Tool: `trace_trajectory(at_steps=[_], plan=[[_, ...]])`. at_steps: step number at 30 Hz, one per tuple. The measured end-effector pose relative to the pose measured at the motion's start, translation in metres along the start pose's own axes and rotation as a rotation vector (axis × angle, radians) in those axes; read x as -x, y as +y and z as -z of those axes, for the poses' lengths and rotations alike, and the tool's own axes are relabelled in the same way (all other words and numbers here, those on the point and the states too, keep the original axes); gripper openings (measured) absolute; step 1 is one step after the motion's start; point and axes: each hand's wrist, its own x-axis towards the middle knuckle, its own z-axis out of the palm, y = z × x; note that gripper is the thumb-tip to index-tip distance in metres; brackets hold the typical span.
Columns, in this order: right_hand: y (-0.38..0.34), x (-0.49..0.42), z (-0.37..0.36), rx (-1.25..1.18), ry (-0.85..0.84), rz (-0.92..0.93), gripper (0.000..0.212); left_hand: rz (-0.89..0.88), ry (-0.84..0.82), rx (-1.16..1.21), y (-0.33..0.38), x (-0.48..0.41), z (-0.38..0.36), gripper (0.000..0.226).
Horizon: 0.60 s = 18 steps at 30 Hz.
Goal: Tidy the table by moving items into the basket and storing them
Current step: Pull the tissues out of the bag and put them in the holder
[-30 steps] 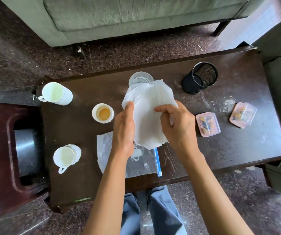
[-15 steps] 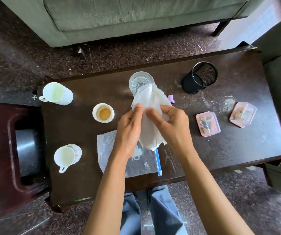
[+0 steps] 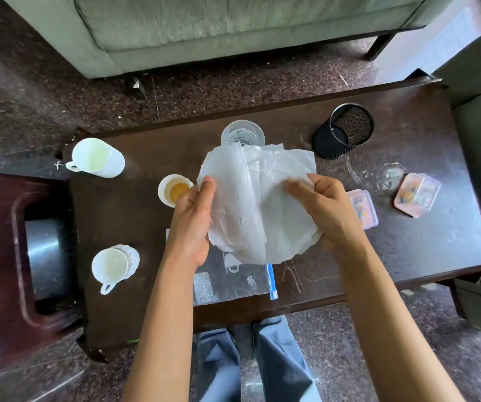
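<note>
Tissue (image 3: 259, 204) spread above table (image 3: 407, 256), side edges pinched by left hand (image 3: 192, 224) and right hand (image 3: 329, 216).

The paper (image 3: 258, 204) covers the near rim of the glass (image 3: 242, 133) and the far part of the bag (image 3: 233, 282). Print on the bag is unreadable. The fingers of the left hand (image 3: 192, 219) and right hand (image 3: 329, 210) lie unseen behind the paper. The right hand hides part of the box (image 3: 362, 208), whose contents are too small to identify. The sofa (image 3: 233, 24) is cut off at the top edge.
</note>
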Motion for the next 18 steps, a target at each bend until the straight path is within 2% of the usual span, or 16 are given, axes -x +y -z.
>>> trace_trajectory(at_steps=[4,5,7,9,13,16,18], plan=[[0.002,0.001,0.001,0.016,0.009,0.044,0.035,-0.002,-0.008,0.006,0.0,0.001,0.001,0.026],[0.002,0.001,0.001,0.035,0.026,0.061,0.033,-0.039,-0.011,-0.007,-0.001,0.001,0.002,0.02],[0.004,0.0,0.0,0.101,0.071,0.105,0.023,-0.124,0.003,-0.056,-0.001,0.002,0.0,0.012],[0.006,0.0,-0.003,0.193,0.134,0.148,0.01,-0.178,0.036,-0.077,-0.001,0.003,-0.002,0.02],[0.006,0.004,-0.013,0.361,0.294,0.232,0.036,-0.263,-0.003,-0.093,0.002,0.009,-0.01,0.023],[0.005,0.007,-0.018,0.406,0.333,0.295,0.032,-0.317,-0.069,-0.131,0.003,0.012,-0.015,0.016],[0.002,0.008,-0.019,0.407,0.3,0.303,0.025,-0.337,-0.082,-0.177,0.003,0.014,-0.017,0.019]])
